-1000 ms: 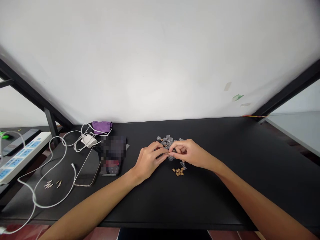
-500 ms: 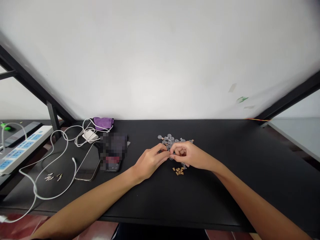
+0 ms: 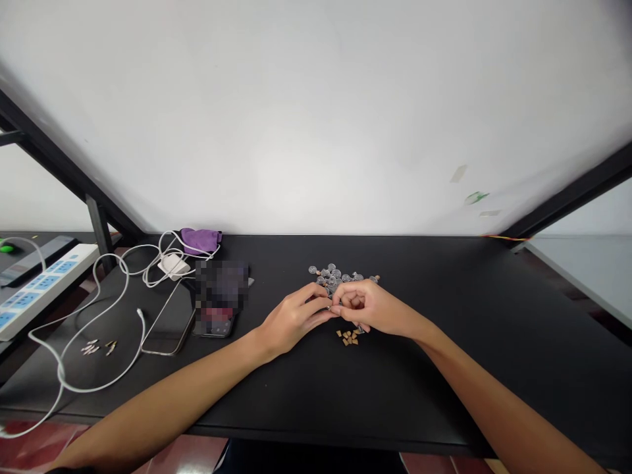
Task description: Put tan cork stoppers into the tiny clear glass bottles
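My left hand [image 3: 296, 318] and my right hand [image 3: 368, 308] meet fingertip to fingertip above the black table. Both are closed in a pinch, and whatever is between the fingers is too small and too covered to make out. Just beyond the fingers lies a heap of small clear round pieces [image 3: 332, 273], partly hidden by the hands; a few have a tan bit at one end. On the near side sits a loose group of small tan, cork-like pieces [image 3: 350, 338]. A small shiny bit [image 3: 360, 330] shows under my right hand.
To the left lie a phone [image 3: 168, 320], a second, partly blurred phone [image 3: 213, 327], a white charger [image 3: 174, 264] with looping cable and a purple cloth [image 3: 201, 239]. Small pale pieces [image 3: 91, 347] rest inside the cable loop. A power strip [image 3: 47, 286] stands at the far left.
The view has shifted slightly, moving things a little left in the picture. Both hands stay pinched together over the same spot, with only small finger movement.
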A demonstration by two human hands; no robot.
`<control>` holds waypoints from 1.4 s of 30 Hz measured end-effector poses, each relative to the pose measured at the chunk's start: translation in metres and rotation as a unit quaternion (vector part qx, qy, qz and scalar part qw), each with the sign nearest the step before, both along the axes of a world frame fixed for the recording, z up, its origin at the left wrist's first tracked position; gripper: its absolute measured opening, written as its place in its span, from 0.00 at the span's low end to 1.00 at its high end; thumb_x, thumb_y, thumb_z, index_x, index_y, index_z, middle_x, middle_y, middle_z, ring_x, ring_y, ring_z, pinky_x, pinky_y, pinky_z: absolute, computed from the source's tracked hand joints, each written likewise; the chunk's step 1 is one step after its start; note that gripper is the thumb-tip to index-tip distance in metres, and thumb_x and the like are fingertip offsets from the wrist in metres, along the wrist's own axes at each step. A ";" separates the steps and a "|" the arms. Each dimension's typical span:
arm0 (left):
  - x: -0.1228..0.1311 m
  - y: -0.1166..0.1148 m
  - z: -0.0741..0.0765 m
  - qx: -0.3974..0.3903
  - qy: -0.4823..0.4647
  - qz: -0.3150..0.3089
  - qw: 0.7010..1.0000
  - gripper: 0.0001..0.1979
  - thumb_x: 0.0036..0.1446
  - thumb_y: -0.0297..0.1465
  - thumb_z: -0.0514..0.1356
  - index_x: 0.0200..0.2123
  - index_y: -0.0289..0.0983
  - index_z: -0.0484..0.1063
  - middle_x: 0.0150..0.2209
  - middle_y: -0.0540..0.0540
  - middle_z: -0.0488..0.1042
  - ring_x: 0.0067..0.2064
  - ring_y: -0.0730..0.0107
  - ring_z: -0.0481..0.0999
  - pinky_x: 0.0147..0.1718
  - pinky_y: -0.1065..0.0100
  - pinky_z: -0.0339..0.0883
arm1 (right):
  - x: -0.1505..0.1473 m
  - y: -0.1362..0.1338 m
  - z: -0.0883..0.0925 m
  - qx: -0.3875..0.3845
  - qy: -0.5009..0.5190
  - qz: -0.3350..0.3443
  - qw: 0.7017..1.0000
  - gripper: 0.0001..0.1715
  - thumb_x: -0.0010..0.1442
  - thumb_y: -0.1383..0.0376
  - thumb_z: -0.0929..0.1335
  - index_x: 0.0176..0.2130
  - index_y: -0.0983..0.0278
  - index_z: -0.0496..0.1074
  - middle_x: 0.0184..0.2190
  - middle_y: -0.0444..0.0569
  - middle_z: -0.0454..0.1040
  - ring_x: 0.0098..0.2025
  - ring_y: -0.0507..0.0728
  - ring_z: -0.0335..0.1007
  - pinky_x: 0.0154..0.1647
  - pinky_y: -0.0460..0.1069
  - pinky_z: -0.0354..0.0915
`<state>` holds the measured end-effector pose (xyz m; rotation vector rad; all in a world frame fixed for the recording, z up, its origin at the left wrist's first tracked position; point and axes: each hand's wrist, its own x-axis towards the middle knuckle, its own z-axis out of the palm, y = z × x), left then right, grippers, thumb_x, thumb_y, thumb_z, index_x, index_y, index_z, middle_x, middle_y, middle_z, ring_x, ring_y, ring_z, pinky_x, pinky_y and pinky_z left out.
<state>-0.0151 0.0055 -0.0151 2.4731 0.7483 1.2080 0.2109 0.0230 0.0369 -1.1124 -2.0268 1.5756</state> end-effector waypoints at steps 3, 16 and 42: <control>0.001 0.001 0.000 -0.009 -0.011 0.019 1.000 0.07 0.69 0.32 0.61 0.48 0.39 0.74 0.44 0.43 0.74 0.44 0.68 0.78 0.44 0.66 0.77 | 0.000 0.001 -0.001 0.015 0.008 -0.010 1.000 0.18 0.64 0.51 0.71 0.37 0.63 0.72 0.19 0.37 0.65 0.19 0.49 0.61 0.24 0.46 0.61; 0.005 0.005 0.004 -0.030 -0.061 0.062 0.996 0.10 0.68 0.23 0.58 0.46 0.39 0.77 0.50 0.41 0.75 0.54 0.65 0.77 0.53 0.60 0.75 | 0.011 0.008 0.000 0.105 -0.012 -0.074 0.992 0.22 0.68 0.47 0.67 0.37 0.63 0.73 0.20 0.40 0.68 0.18 0.49 0.60 0.23 0.46 0.59; 0.005 0.006 0.005 -0.074 0.058 0.064 0.994 0.11 0.67 0.24 0.58 0.49 0.40 0.75 0.47 0.44 0.76 0.51 0.63 0.75 0.52 0.60 0.72 | 0.045 0.023 0.007 0.181 -0.140 -0.016 0.973 0.15 0.65 0.53 0.68 0.36 0.61 0.75 0.19 0.35 0.51 0.23 0.50 0.43 0.29 0.48 0.51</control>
